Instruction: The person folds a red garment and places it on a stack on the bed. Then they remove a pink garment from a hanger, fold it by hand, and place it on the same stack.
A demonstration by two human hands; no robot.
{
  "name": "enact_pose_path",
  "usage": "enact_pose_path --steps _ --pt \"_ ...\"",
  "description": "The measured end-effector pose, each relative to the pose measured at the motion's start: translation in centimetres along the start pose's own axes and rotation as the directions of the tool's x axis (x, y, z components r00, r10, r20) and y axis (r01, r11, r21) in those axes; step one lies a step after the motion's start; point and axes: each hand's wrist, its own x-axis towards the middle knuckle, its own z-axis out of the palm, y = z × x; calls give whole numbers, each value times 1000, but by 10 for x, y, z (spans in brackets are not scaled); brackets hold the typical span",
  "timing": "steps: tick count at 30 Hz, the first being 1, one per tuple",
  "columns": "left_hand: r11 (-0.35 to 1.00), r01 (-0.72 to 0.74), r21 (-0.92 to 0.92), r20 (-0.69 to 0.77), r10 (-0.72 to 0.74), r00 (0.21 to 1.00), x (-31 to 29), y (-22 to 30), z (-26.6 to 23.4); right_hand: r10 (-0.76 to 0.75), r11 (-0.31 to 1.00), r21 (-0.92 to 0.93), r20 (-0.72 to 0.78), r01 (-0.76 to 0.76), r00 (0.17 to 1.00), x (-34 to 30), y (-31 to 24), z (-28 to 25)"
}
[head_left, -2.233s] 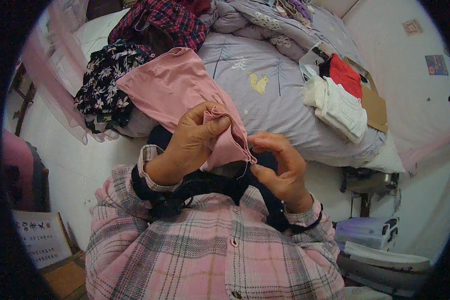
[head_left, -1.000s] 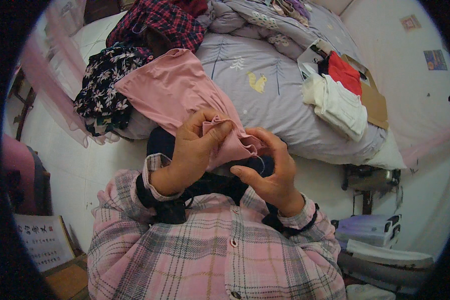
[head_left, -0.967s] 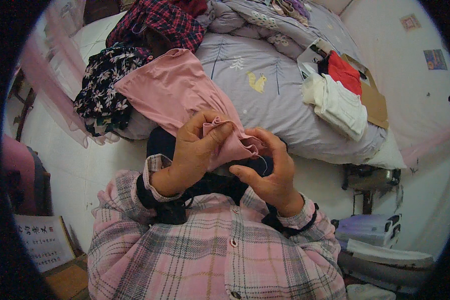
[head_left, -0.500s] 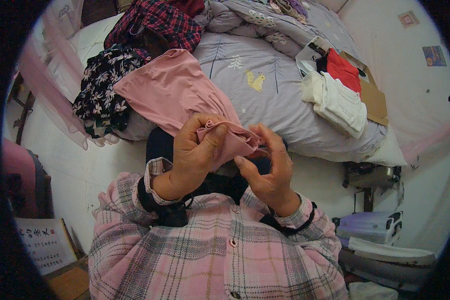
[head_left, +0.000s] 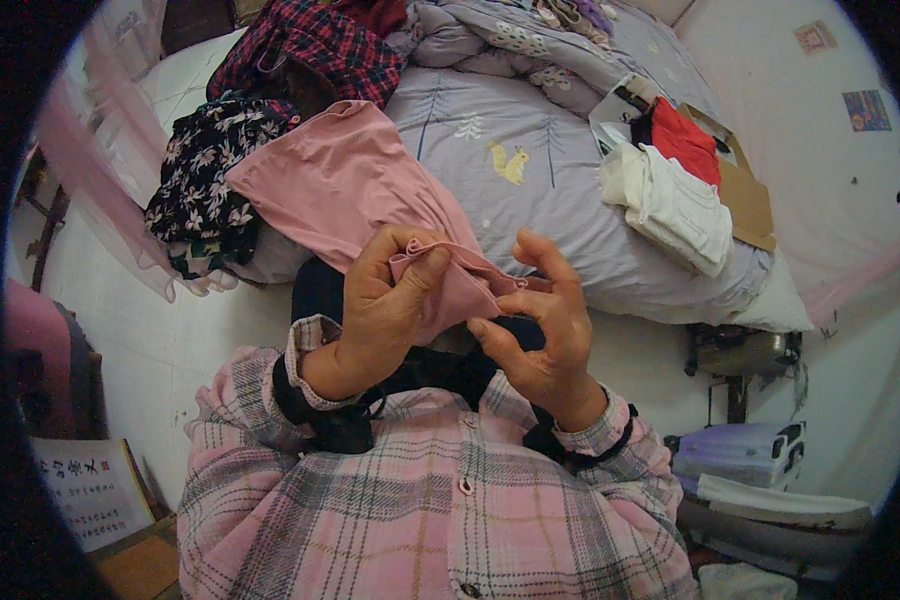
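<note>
A soft pink garment (head_left: pixel 345 180) stretches from the bed's near edge toward me, its near end bunched and folded in front of my chest. Thumb and fingers of my left hand (head_left: pixel 385 300) pinch that gathered end. My right hand (head_left: pixel 545 325) is at the other side of the fold, its index finger raised and its thumb spread away. The fingers of this hand just touch the edge of the cloth, without gripping it. Which kind of garment it is, I cannot tell.
Beyond lies a bed with a grey patterned quilt (head_left: pixel 510 215). Left on it are a black floral garment (head_left: pixel 215 170) and a red-and-black plaid one (head_left: pixel 310 50). Folded white clothing (head_left: pixel 670 205), a red cloth (head_left: pixel 683 142) and a cardboard box (head_left: pixel 748 200) lie right. A purple case (head_left: pixel 735 455) stands lower right.
My right hand has loosened from the fold and shifted slightly right, its index finger lifting and its fingers spreading. The left hand keeps its pinch in nearly the same place.
</note>
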Motion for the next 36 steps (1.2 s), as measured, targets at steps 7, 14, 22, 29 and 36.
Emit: enact_pose_path --steps 7,14,22,29,36 --pt "997 71 -18 47 -70 996 -1 2 -2 -9 998 -70 -105 2 994 -3 -4 1" --pt "999 -7 39 -49 9 999 1 1 -1 84 992 -82 -119 -94 989 -4 -9 0" --pt "993 37 -114 -6 -38 999 2 1 0 123 985 125 -49 -116 991 -3 -4 3" --pt "993 -15 -118 52 21 998 0 4 -5 166 978 146 -133 -146 977 -4 -3 1" --pt "986 5 -165 134 17 991 0 6 -7 168 951 270 -48 -149 985 -5 -3 -3"
